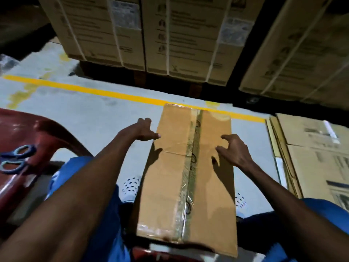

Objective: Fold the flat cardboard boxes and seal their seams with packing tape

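Note:
A folded brown cardboard box (170,178) rests lengthwise between my knees, its top seam covered by a strip of clear packing tape (190,167) running down the middle. My left hand (140,130) reaches to the box's left edge near the far end, thumb touching the top face, fingers spread. My right hand (234,150) hovers over the right side of the top face with fingers curled and apart, holding nothing.
Blue-handled scissors (15,159) lie on a red plastic chair (43,133) at my left. A stack of flat cardboard boxes (309,157) lies on the floor at right. Strapped cartons on pallets (151,38) stand beyond a yellow floor line (94,89).

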Tool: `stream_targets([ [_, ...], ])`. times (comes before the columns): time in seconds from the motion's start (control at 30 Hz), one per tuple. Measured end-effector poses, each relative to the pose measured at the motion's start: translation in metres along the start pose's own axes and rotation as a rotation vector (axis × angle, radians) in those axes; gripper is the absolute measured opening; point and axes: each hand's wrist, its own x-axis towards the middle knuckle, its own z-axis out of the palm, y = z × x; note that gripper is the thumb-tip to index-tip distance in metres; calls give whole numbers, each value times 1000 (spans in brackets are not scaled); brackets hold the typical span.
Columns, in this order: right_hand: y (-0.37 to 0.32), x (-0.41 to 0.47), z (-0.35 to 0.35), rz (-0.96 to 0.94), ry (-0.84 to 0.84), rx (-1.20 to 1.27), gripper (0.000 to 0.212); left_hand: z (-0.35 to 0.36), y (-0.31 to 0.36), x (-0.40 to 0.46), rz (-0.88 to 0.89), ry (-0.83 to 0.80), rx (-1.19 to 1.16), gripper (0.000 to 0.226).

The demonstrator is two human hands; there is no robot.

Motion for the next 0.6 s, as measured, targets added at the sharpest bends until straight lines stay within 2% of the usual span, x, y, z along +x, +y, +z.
stream_targets([
  [0.07, 20, 3, 8, 132, -66, 86, 64, 16, -1, 15, -54, -30, -21, 95],
  [0.17, 41, 5, 26, 251, -121, 286, 55, 47, -1, 33, -128, -40, -226, 89],
  [0.27, 50, 7, 44, 357, -149, 547, 88, 77, 2, 42, -178, -42, -422, 59],
  [0.37, 46, 10, 45, 418, -80, 711, 92, 84, 5, 44, -237, 14, -510, 54],
  [0.5, 38, 20, 31, 393, -41, 972, 85, 64, 12, 43, -227, 123, -742, 70],
  [0.6, 30, 28, 5, 314, 108, 1265, 77, 39, 31, 35, -81, 237, -929, 48],
])
